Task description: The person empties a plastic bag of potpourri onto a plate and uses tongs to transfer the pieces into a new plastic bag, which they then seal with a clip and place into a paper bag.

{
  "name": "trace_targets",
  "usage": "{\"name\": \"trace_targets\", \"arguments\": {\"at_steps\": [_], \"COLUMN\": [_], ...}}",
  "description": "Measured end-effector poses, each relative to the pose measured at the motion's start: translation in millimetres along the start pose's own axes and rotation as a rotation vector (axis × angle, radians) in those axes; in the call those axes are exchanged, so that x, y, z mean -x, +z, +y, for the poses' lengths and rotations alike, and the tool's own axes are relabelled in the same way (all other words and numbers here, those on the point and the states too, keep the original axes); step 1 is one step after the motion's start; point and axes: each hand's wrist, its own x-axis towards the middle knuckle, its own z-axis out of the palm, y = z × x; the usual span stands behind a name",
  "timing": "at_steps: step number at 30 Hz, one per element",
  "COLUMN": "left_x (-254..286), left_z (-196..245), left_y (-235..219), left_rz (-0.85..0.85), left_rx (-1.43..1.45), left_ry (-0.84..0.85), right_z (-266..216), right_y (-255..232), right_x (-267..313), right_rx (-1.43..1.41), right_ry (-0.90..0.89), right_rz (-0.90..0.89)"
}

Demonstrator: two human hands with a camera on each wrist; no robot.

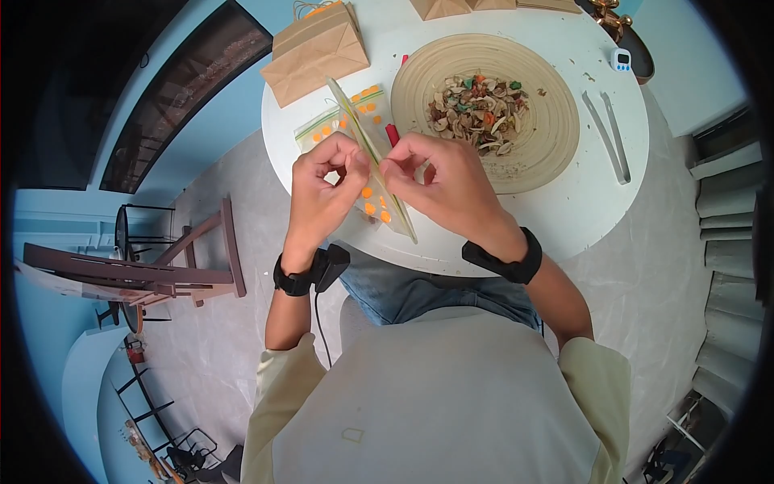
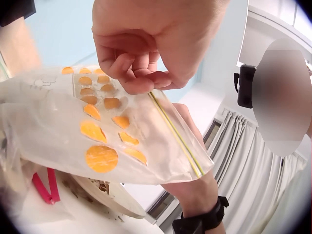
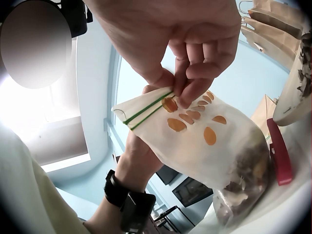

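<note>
My left hand (image 1: 322,173) and right hand (image 1: 455,181) pinch the top edge of an orange-spotted zip bag (image 2: 53,131) between thumb and fingers. Its green zip strip (image 3: 148,109) runs along that edge. Dried plant pieces (image 3: 243,178) fill the bottom of the bag in the right wrist view. From the head view the bag is seen nearly edge-on, slanting between the two hands. Another spotted zip bag (image 1: 372,103) lies flat on the table behind it. Close by is a red V-shaped clip (image 2: 48,187), partly hidden by the held bag in the head view.
A round wooden plate (image 1: 556,105) holds a heap of potpourri (image 1: 480,113) on the white table (image 1: 592,218). Metal tongs (image 1: 610,137) and a small timer (image 1: 620,60) are at the right. Brown paper bags (image 1: 318,52) stand along the back. A chair (image 1: 193,274) is at the left.
</note>
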Motion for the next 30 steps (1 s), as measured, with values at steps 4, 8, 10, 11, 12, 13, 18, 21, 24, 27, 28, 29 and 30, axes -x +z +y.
{"name": "trace_targets", "arguments": {"at_steps": [4, 8, 10, 11, 12, 13, 18, 21, 24, 27, 28, 29, 30], "left_x": [5, 7, 9, 10, 12, 14, 15, 24, 24, 20, 20, 20, 20], "left_z": [11, 3, -1, -2, -4, -7, -34, -48, -60, -69, -71, -74, -75], "left_y": [-9, -50, -58, -58, -59, -59, -26, -4, 6, 6, 7, 7, 7], "left_rz": [0.21, 0.292, 0.28, 0.28, 0.298, 0.317, 0.094, -0.054, -0.056, -0.008, -0.016, -0.012, -0.008], "left_rx": [0.031, 0.243, 0.101, 0.101, 0.04, -0.021, -0.146, -0.281, -0.223, -0.235, -0.232, -0.173, -0.115], "left_ry": [0.006, 0.045, 0.079, 0.08, 0.065, 0.05, 0.353, 0.306, 0.158, 0.123, 0.125, 0.07, 0.013], "right_z": [6, 25, 27, 27, 27, 23, 6, 1, -23, -28, -29, -28, -26], "right_y": [-2, -21, -22, -20, -19, -17, -13, -10, -14, -13, -13, -12, -12], "right_x": [-2, 0, 0, 0, -1, -1, -3, -5, 0, 13, 17, 21, 24], "right_rx": [0.019, -0.137, -0.162, -0.16, -0.158, -0.158, -0.099, -0.081, 0.089, 0.21, 0.214, 0.298, 0.38], "right_ry": [0.013, 0.15, 0.157, 0.141, 0.125, 0.124, 0.113, 0.005, -0.105, -0.205, -0.201, -0.166, -0.129], "right_rz": [0.098, 0.182, 0.2, 0.207, 0.212, 0.21, 0.143, 0.224, 0.24, 0.072, 0.078, 0.037, -0.005]}}
